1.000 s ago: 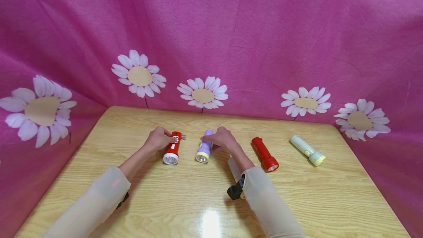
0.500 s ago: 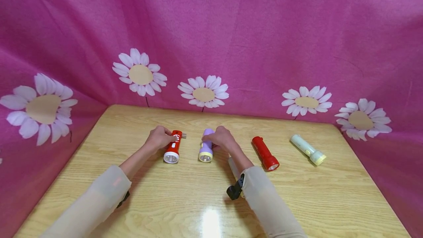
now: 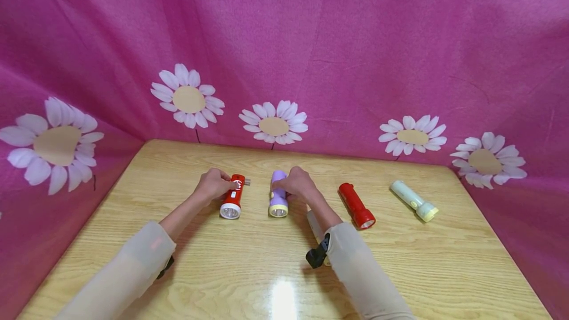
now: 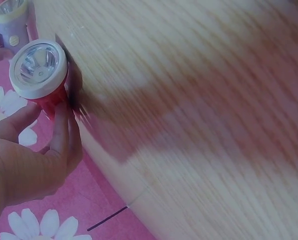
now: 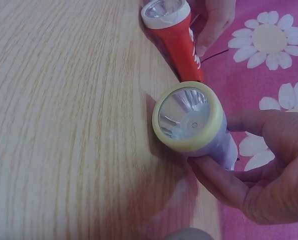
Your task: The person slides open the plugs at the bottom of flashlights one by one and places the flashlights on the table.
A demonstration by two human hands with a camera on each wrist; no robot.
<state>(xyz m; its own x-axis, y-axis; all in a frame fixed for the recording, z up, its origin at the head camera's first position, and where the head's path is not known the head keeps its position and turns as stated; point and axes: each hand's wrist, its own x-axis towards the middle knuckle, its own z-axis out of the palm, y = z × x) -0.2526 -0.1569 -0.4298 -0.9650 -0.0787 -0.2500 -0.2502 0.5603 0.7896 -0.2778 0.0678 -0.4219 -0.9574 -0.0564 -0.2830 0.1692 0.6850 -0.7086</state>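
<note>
On the left of the table in the head view lies a red flashlight (image 3: 233, 197) with a white head and a metal plug sticking out of its side. My left hand (image 3: 213, 184) grips its body between thumb and fingers; in the left wrist view its white-rimmed lens (image 4: 39, 69) points up at the camera. A purple flashlight (image 3: 278, 195) with a pale yellow rim lies just to the right, lens toward me. My right hand (image 3: 300, 184) holds it by the sides, thumb and fingers around the barrel (image 5: 223, 147) in the right wrist view.
An all-red flashlight (image 3: 355, 206) and a pale green flashlight (image 3: 413, 201) lie slanted on the right. Another light-coloured flashlight (image 3: 313, 225) is partly hidden under my right forearm. A pink daisy-print cloth (image 3: 338, 63) borders the wooden table (image 3: 231, 270).
The purple flashlight has shifted slightly right and turned straighter in my right hand, now nearly parallel to the table's sides. My left hand and the red flashlight have hardly moved.
</note>
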